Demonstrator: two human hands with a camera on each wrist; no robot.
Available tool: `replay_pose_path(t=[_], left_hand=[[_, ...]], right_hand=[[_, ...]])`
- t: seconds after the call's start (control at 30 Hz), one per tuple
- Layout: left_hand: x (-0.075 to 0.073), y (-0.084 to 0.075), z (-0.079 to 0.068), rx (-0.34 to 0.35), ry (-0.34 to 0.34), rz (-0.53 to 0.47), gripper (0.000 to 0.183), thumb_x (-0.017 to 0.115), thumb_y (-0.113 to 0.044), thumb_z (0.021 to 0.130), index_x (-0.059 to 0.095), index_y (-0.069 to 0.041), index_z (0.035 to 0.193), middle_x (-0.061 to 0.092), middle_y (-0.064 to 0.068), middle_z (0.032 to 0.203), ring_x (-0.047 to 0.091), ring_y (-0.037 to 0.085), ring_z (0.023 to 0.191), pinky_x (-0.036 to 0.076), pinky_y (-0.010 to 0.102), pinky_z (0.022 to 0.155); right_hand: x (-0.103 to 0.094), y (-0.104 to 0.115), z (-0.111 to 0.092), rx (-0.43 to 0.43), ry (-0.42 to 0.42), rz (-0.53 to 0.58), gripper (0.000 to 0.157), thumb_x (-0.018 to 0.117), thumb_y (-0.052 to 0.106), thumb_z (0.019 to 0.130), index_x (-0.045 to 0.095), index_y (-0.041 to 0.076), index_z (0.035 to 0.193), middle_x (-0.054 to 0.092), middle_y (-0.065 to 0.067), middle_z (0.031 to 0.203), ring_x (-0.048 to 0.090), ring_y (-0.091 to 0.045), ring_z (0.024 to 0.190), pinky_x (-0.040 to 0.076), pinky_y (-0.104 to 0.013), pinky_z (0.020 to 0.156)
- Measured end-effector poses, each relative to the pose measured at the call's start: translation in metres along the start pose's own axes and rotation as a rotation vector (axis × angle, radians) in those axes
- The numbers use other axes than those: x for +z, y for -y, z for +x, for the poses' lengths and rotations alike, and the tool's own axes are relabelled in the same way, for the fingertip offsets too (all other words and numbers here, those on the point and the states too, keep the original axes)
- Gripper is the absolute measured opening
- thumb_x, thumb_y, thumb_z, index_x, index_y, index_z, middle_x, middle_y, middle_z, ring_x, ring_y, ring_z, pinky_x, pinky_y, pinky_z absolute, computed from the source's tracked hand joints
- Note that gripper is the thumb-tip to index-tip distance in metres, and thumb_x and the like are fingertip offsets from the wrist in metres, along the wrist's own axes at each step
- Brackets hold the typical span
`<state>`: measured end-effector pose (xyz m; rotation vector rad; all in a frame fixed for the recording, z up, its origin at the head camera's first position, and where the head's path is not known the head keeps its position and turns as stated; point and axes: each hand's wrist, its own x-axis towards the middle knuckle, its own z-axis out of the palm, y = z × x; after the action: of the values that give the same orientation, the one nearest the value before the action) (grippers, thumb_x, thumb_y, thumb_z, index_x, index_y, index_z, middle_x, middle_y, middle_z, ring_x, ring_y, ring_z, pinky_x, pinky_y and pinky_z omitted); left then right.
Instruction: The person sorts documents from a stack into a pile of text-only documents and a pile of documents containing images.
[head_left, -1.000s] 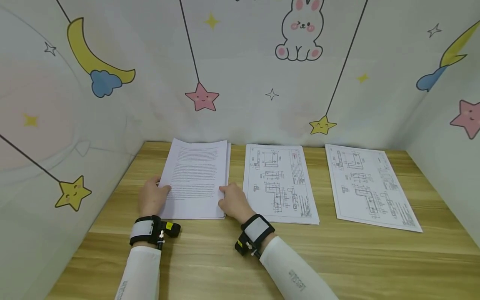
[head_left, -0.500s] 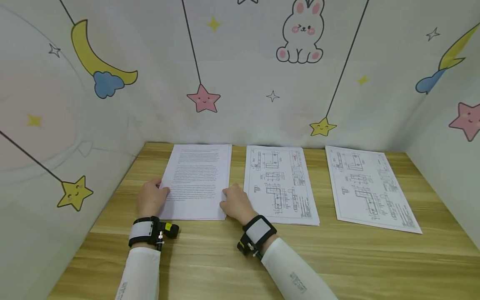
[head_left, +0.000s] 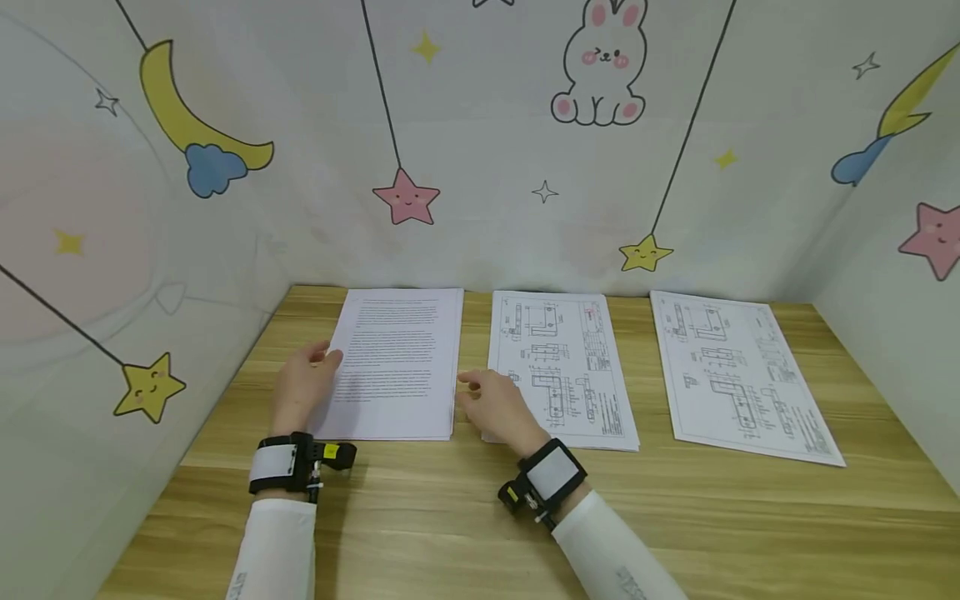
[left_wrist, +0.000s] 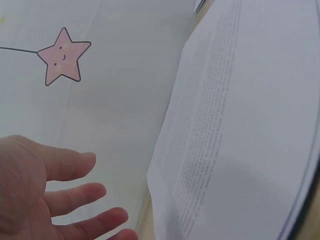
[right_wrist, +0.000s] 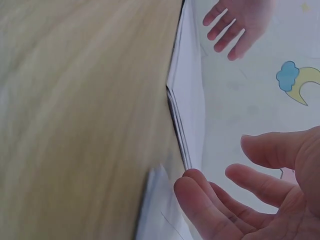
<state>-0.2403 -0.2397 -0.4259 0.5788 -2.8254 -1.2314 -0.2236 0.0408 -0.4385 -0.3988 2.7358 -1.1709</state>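
Note:
A neat stack of printed text sheets lies at the left of the table. My left hand hovers by the stack's left edge, its fingers spread and holding nothing in the left wrist view. Off the stack's right edge is my right hand, fingers loosely bent with nothing between them, partly covering the lower left corner of a middle stack of technical drawings. In the right wrist view the edges of the text stack show in thin layers, and the fingertips overlap its near corner.
A third stack of drawings lies slightly turned at the right of the wooden table. Behind the papers rises a white backdrop printed with stars and a rabbit. Black camera straps circle both wrists.
The top sheets, offset and raised at the far edge a second ago, now lie level with the stack. Both hands have released its sides; the right has moved away rightward, the left has lifted slightly.

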Motion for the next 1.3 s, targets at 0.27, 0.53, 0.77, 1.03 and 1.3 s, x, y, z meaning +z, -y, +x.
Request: replay_pose_path(t=[0.27,0.53,0.77,1.03,1.3], left_hand=[[-0.003,-0.013,-0.007,0.137,-0.052,-0.065,0.053,0.045,-0.04,0.104,0.045,-0.011,0.149,0.051,0.021,0.145,0.051,0.039,0.126,0.044,0.052,0.1],[0.004,-0.031,-0.015,0.297,-0.04,-0.137,0.047,0.048,-0.032,0.104,0.05,-0.008,0.145,0.054,0.02,0.143,0.051,0.036,0.122,0.044,0.043,0.097],[0.025,-0.051,-0.021,0.404,0.06,-0.199,0.043,0.052,-0.027,0.103,0.053,-0.007,0.141,0.056,0.018,0.141,0.055,0.032,0.12,0.045,0.036,0.093],[0.047,-0.072,-0.03,0.438,0.116,-0.198,0.04,0.053,-0.027,0.102,0.056,-0.009,0.138,0.06,0.015,0.137,0.057,0.03,0.12,0.048,0.041,0.094],[0.078,-0.097,-0.045,0.496,0.191,-0.186,0.04,0.055,-0.028,0.101,0.057,-0.01,0.138,0.056,0.012,0.143,0.054,0.03,0.126,0.049,0.048,0.1]], right_hand=[[-0.039,-0.005,-0.011,-0.011,-0.086,-0.014,0.039,0.06,0.025,0.096,0.064,0.008,0.131,0.069,-0.014,0.119,0.069,-0.023,0.094,0.049,-0.026,0.068],[-0.082,-0.034,-0.025,0.027,-0.194,-0.091,0.04,0.061,0.026,0.097,0.063,0.008,0.132,0.069,-0.017,0.12,0.069,-0.026,0.094,0.051,-0.028,0.067],[-0.118,-0.064,-0.037,0.088,-0.277,-0.12,0.043,0.056,0.027,0.099,0.058,0.006,0.136,0.066,-0.021,0.125,0.067,-0.034,0.105,0.055,-0.039,0.078],[-0.155,-0.078,-0.056,0.123,-0.328,-0.121,0.047,0.053,0.027,0.101,0.053,0.002,0.141,0.062,-0.027,0.129,0.065,-0.042,0.113,0.057,-0.048,0.083],[-0.181,-0.103,-0.072,0.192,-0.395,-0.166,0.049,0.051,0.028,0.102,0.051,-0.002,0.141,0.06,-0.031,0.13,0.06,-0.047,0.115,0.055,-0.053,0.084]])
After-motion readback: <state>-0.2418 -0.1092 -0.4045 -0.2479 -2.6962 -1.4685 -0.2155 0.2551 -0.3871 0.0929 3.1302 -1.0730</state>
